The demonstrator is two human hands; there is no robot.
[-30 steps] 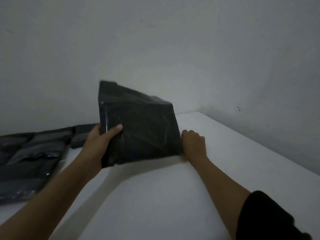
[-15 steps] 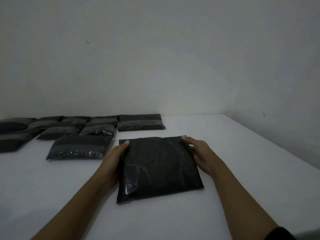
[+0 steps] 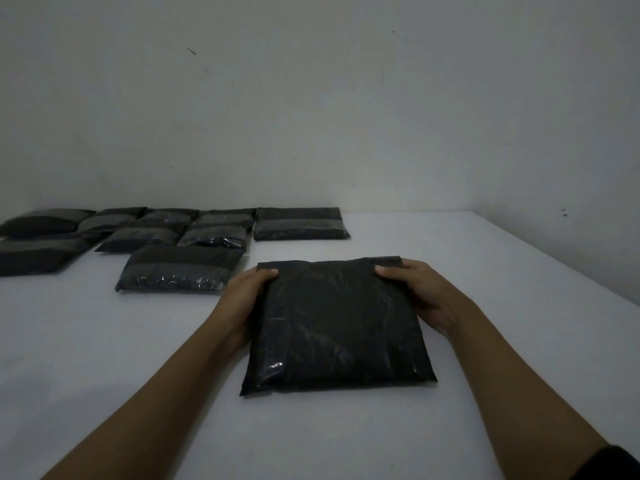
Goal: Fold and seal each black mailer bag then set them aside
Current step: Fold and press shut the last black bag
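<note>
A filled black mailer bag (image 3: 337,327) lies flat on the white table (image 3: 121,341) in front of me. My left hand (image 3: 244,299) grips its left edge near the far corner, thumb on top. My right hand (image 3: 420,294) grips the right edge the same way, thumb resting on the far right corner. The bag's far end looks folded over under my thumbs. Several sealed black mailer bags (image 3: 180,268) lie in rows at the back left, each with a grey band across it.
A pale wall (image 3: 311,116) stands behind the table, and a second wall closes the right side. One sealed bag (image 3: 299,224) lies alone at the back centre. The table's right edge (image 3: 561,268) runs diagonally past my right hand.
The bag was held upright a second ago; it now lies flat on the table. Both hands have slid to its far corners, and my view has swung left onto the sealed bags.
</note>
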